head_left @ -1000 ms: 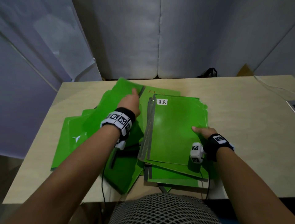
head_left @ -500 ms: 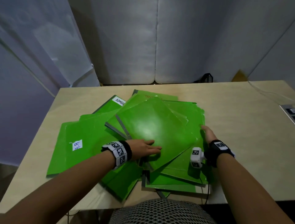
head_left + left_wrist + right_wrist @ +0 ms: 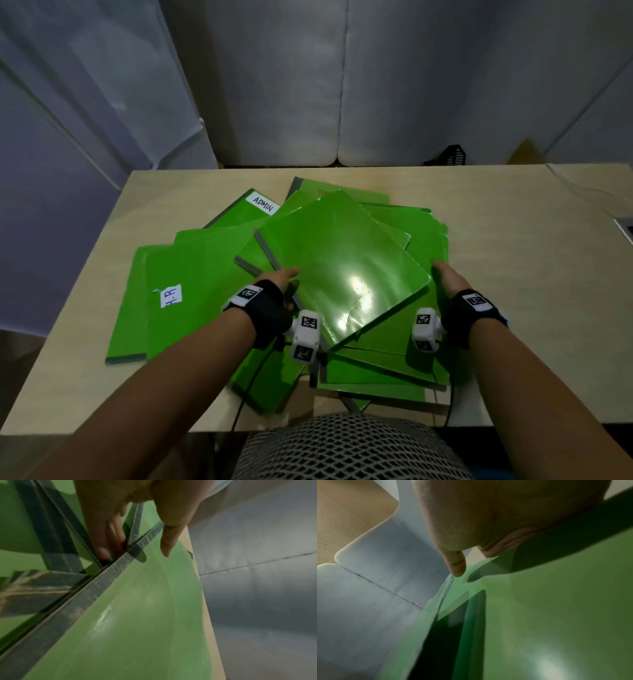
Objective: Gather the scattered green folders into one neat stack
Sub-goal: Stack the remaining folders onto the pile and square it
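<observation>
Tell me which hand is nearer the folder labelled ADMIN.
Left. The left hand lies below the ADMIN folder, on the pile's left side; the right hand is at the pile's far right edge.

Your left hand [image 3: 279, 279] has come off the far folder and dropped to the grey spine of the top green folder [image 3: 337, 260], now laid skewed over the H.R pile, while your right hand [image 3: 447, 279] has slid up along its right edge.
</observation>
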Action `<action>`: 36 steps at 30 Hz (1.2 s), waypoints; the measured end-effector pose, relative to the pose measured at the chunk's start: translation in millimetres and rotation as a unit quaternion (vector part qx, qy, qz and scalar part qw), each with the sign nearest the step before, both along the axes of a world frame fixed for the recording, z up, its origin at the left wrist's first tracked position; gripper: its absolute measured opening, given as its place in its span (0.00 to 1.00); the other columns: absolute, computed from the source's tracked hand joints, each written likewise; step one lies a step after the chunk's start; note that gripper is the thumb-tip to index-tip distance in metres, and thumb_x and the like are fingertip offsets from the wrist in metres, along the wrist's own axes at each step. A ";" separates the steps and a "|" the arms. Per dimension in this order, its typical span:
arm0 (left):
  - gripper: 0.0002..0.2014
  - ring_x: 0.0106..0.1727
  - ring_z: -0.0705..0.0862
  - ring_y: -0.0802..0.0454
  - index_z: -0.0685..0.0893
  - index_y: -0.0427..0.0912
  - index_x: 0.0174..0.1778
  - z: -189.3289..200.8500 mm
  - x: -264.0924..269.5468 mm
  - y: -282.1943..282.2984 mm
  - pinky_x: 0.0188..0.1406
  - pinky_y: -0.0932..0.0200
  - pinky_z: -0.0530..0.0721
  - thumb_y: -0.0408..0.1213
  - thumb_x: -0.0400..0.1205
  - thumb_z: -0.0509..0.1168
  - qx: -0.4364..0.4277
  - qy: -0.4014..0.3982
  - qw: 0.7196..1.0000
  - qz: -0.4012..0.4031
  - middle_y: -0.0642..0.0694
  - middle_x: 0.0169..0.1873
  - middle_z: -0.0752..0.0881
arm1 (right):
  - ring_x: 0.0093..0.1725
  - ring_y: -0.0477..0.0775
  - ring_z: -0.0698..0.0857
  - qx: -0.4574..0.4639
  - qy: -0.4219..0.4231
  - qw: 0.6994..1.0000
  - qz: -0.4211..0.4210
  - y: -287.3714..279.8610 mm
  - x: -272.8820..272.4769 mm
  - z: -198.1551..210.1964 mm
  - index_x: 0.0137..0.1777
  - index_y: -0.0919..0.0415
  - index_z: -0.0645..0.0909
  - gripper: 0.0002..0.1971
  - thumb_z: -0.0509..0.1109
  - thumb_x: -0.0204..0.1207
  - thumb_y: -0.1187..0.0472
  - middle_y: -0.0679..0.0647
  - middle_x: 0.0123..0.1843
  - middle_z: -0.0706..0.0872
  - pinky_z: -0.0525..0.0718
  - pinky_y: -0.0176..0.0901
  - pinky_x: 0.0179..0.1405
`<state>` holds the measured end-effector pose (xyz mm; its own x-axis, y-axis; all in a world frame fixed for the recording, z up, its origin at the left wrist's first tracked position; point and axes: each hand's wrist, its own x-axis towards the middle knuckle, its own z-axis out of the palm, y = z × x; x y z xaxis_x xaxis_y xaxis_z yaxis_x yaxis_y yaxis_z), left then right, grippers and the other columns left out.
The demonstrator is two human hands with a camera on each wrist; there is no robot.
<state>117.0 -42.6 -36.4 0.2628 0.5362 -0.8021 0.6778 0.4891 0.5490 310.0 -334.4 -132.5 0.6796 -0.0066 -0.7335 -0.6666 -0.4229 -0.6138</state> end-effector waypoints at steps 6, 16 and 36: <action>0.27 0.55 0.82 0.33 0.63 0.30 0.77 -5.4 14.8 13.4 0.46 0.63 0.81 0.22 0.82 0.62 0.191 -0.035 0.980 -0.047 0.39 0.51 0.80 | 0.65 0.66 0.82 0.043 0.030 0.999 -0.006 -11.0 11.2 -7.8 0.77 0.55 0.73 0.59 0.68 0.45 0.22 0.62 0.74 0.79 0.73 0.70 0.71; 0.23 0.59 0.84 0.34 0.71 0.47 0.78 -8.1 42.7 -4.0 0.49 0.52 0.81 0.28 0.86 0.53 0.300 -0.004 0.887 -0.350 0.33 0.63 0.83 | 0.79 0.69 0.68 0.018 0.047 0.999 -0.005 25.8 -38.6 85.9 0.84 0.47 0.59 0.53 0.68 0.61 0.23 0.60 0.85 0.62 0.68 0.68 0.74; 0.53 0.83 0.37 0.30 0.42 0.61 0.84 -39.5 -17.8 24.6 0.75 0.21 0.49 0.71 0.69 0.65 0.327 0.163 0.776 -0.514 0.48 0.84 0.34 | 0.68 0.75 0.78 -0.084 -0.020 0.996 0.031 30.2 -42.8 71.0 0.79 0.66 0.67 0.50 0.81 0.63 0.39 0.70 0.75 0.76 0.76 0.71 0.67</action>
